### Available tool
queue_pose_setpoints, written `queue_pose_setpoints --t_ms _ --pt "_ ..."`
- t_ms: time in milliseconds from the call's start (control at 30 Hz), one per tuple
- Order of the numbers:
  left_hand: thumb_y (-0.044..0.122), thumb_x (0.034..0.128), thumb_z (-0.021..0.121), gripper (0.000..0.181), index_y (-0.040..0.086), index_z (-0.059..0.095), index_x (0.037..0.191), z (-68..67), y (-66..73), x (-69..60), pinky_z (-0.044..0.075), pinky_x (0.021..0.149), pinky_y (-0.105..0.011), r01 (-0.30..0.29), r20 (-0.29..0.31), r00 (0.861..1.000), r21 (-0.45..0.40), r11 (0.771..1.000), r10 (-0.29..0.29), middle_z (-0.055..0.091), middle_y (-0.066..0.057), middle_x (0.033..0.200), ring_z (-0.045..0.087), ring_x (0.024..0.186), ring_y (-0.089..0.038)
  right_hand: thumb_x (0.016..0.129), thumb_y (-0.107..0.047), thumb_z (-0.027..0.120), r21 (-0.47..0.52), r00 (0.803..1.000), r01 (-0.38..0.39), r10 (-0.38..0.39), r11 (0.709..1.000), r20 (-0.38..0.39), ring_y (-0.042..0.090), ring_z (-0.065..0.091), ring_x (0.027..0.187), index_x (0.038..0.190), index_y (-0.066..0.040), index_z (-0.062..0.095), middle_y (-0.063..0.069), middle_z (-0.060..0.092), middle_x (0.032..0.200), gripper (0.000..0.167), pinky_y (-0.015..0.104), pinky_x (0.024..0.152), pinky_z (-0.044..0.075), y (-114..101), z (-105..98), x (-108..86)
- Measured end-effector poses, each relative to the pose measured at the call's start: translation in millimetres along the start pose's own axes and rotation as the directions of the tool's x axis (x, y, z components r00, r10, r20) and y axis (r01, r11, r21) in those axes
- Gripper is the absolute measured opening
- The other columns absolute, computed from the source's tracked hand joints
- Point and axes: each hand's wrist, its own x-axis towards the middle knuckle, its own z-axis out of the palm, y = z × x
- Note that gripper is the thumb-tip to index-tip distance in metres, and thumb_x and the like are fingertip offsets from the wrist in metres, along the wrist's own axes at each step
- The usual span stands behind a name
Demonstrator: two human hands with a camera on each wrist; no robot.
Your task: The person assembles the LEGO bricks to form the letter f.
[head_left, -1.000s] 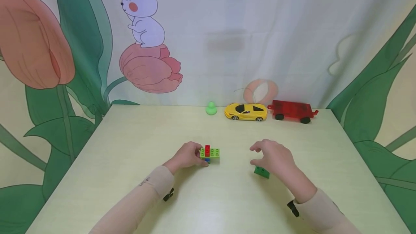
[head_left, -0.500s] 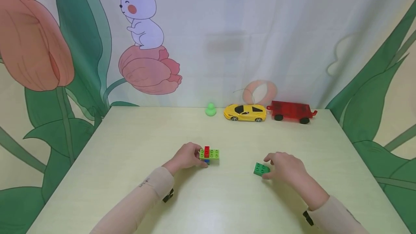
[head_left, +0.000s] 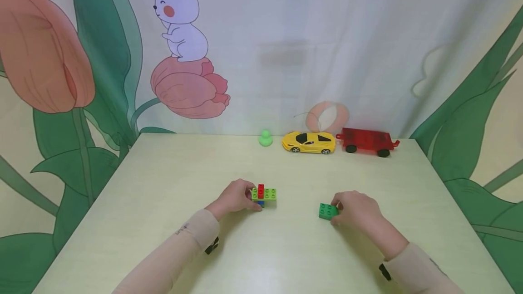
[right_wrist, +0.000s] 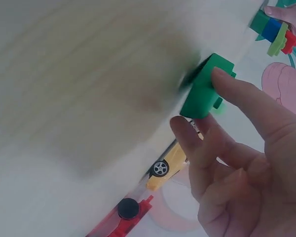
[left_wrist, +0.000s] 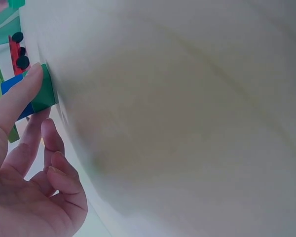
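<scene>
My left hand (head_left: pixel 234 195) pinches the lower part of a small stack of toy building blocks (head_left: pixel 269 193) standing on the table. In the left wrist view, a green block (left_wrist: pixel 45 88) forms its bottom, a blue block (left_wrist: pixel 12 84) sits above, then a lime plate and a red block. Farther right, my right hand (head_left: pixel 359 210) pinches a separate green building block (head_left: pixel 327 211) between thumb and fingers. That block's studs face up, and it rests at the table surface. Part of its right end is hidden by the fingers in the head view.
Along the table's (head_left: pixel 184 158) back edge stand a light green knobbed piece (head_left: pixel 265 139), a yellow toy car (head_left: pixel 309 143) and a red toy wagon (head_left: pixel 366 141). A printed curtain (head_left: pixel 253 22) hangs behind them.
My right hand has moved right and toward me, round to the green block's right side, and its fingers have closed on it. The left hand stays on the stack.
</scene>
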Motion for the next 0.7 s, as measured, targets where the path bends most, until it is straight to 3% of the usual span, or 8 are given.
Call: queue_pose_setpoints --t_ms 200,400,700 --pt "0.023 0.0715 0.087 0.031 0.009 0.065 0.088 -0.1 3.1 -1.5 0.034 0.06 -0.029 0.002 -0.009 1.0 0.001 1.0 -0.002 0.05 -0.001 0.067 0.044 0.064 -0.014 0.074 -0.026 0.085 0.032 0.995 0.054 -0.052 0.998 -0.084 0.018 0.056 0.079 0.104 -0.014 0.071 0.002 0.066 0.094 0.035 0.036 0.065 0.049 -13 -10 5.3" --pt "0.022 0.0715 0.087 0.03 0.009 0.064 0.087 -0.7 2.2 -1.7 0.034 0.059 -0.028 -0.008 -0.009 1.0 0.005 1.0 0.008 0.049 0.0 0.066 0.043 0.063 -0.014 0.076 -0.028 0.082 0.077 0.972 0.158 -0.141 0.984 -0.188 0.017 0.06 0.081 0.108 -0.016 0.069 0.002 0.069 0.101 0.036 0.034 0.065 0.048 -36 -20 12.1" --pt "0.022 0.0714 0.087 0.032 0.009 0.066 0.092 -0.6 1.5 -1.4 0.034 0.059 -0.028 0.009 0.001 1.0 0.005 1.0 -0.009 0.05 0.0 0.067 0.044 0.065 -0.013 0.079 -0.032 0.08 0.237 0.932 0.296 -0.225 0.925 -0.285 0.014 0.052 0.062 0.11 -0.021 0.067 -0.007 0.066 0.097 0.036 0.031 0.056 0.043 -66 -20 19.9"
